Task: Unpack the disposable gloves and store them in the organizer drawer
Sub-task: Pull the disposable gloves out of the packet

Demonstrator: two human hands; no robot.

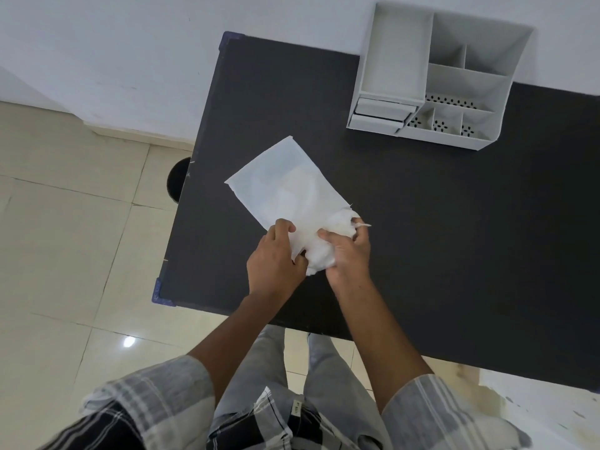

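Pinching the near edge of the flat white translucent plastic packet [285,186], the left hand [274,259] had fingers clamped on it above the black rectangular table [454,254]. Just beside it, the right hand [349,254] gripped a crumpled white wad of disposable gloves [319,251] at the packet's mouth. Well apart, far right, stood the grey plastic compartmented organizer [438,79], its small drawers [380,115] closed.

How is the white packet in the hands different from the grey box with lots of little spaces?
The flat white plastic packet is thin, soft and crumpled at its near end, while the grey plastic organizer box is stiff with upright walls. The left hand and right hand are holding the packet; nobody touches the organizer, which stands at the far side of the black table. Both are pale.
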